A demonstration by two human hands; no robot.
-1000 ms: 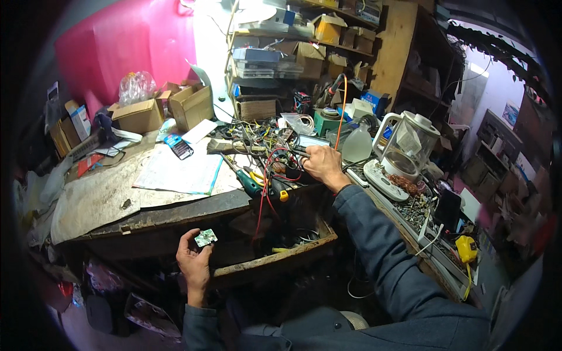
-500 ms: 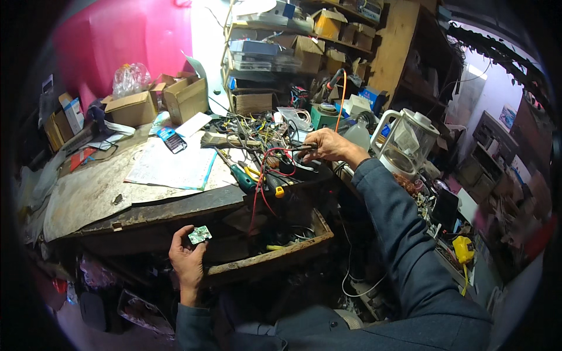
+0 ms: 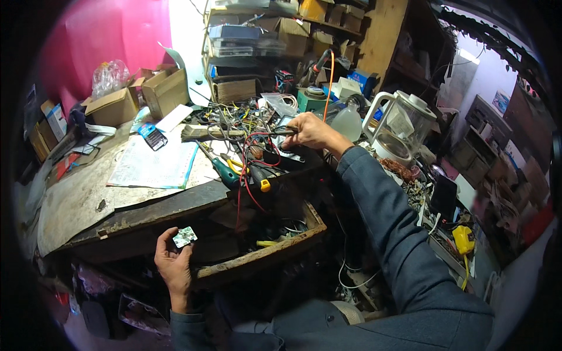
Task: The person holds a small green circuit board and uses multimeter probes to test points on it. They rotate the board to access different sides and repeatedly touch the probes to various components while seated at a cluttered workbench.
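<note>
My left hand (image 3: 173, 266) is low at the left, in front of the workbench. Its thumb and fingers pinch a small green and silver circuit board (image 3: 185, 236) by the edge. My right hand (image 3: 313, 136) reaches over the bench's right part, its fingers closed at the handle end of a flat brush (image 3: 202, 133). The brush's bristles point left, over the heap of tangled wires (image 3: 252, 117). Red test leads (image 3: 249, 186) hang just below the right hand, near a green-handled screwdriver (image 3: 223, 171) and a yellow-tipped black handle (image 3: 261, 180).
An open wooden drawer (image 3: 263, 255) juts out below the bench edge. Papers (image 3: 152, 164) lie on the bench, with cardboard boxes (image 3: 165, 93) behind. A clear jug (image 3: 404, 128) and a plastic bottle (image 3: 348, 121) stand at the right. A yellow tool (image 3: 463, 238) lies farther right.
The whole view has shifted, so the bench sits further left. My right hand has risen slightly, with the brush handle now lifted toward it. My left hand keeps the circuit board.
</note>
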